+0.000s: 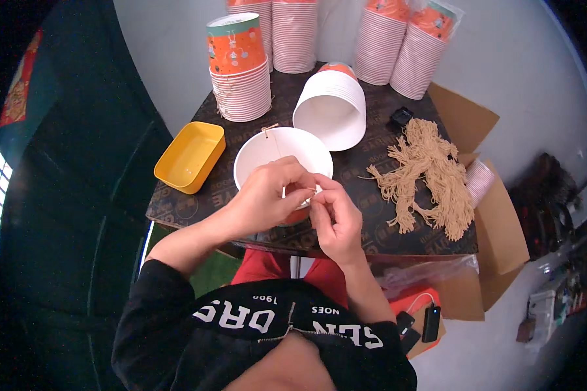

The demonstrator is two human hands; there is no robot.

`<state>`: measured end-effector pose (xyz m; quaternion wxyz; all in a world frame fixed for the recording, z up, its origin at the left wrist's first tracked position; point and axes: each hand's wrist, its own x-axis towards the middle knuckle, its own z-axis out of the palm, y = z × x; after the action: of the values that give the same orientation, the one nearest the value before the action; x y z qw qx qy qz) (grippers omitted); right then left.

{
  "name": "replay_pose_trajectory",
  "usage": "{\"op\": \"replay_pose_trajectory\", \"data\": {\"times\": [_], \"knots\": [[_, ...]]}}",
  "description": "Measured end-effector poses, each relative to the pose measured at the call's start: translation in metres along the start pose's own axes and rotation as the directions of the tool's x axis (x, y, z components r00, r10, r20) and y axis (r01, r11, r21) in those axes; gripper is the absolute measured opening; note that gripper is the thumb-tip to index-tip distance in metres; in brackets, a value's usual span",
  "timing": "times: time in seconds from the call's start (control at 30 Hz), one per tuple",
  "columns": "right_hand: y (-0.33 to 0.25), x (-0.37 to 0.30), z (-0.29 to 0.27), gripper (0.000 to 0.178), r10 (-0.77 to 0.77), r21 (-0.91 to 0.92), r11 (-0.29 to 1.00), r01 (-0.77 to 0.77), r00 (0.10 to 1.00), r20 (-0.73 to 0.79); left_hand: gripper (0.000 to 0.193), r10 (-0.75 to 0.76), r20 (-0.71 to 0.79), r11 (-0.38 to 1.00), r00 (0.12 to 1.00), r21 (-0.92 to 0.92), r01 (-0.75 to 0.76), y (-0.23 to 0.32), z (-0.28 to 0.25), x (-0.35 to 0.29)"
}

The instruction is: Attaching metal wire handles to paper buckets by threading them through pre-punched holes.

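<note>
A white paper bucket (254,153) stands upright at the table's near edge, its mouth toward me. A tan string (267,130) is knotted through its far rim. My left hand (277,189) and my right hand (338,218) meet over the near rim, thumbs and fingertips pinched together. Between them shows a short bit of tan string; the fingers mostly hide it and the rim there. To the right lies a loose bundle of tan strings (430,176).
A yellow plastic tub (192,156) sits at the left. Behind the bucket are a stack of orange-topped paper buckets (241,91) and a nested stack on its side (336,107). More wrapped stacks (381,45) line the wall. An open cardboard box (502,228) stands beyond the right edge.
</note>
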<state>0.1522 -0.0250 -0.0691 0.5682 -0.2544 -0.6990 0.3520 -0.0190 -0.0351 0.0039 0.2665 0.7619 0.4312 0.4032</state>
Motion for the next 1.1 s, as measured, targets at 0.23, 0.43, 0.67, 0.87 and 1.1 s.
{"op": "replay_pose_trajectory", "data": {"times": [0.23,0.43,0.67,0.87,1.1], "knots": [[0.003,0.005,0.004,0.014,-0.226,-0.172,0.961,0.216,0.973,-0.042,0.006,0.113,-0.104,0.980,0.988,0.179,-0.093,-0.001,0.002,-0.006],[-0.001,0.003,0.010,0.012,-0.312,-0.283,0.921,0.269,0.943,-0.119,0.011,0.183,-0.076,0.942,0.980,0.298,-0.153,-0.004,-0.002,-0.017],[0.003,-0.004,0.017,0.007,-0.200,-0.194,0.968,0.162,0.960,-0.196,0.014,0.260,0.009,0.913,0.966,0.325,-0.248,-0.006,0.007,-0.030],[0.002,-0.004,0.023,0.009,-0.156,-0.182,0.977,0.113,0.958,-0.242,0.014,0.295,-0.014,0.903,0.955,0.331,-0.274,-0.008,0.008,-0.031],[0.001,-0.004,0.022,0.010,-0.228,-0.299,0.941,0.161,0.952,-0.206,0.012,0.315,-0.033,0.906,0.948,0.307,-0.291,-0.011,0.009,-0.033]]}}
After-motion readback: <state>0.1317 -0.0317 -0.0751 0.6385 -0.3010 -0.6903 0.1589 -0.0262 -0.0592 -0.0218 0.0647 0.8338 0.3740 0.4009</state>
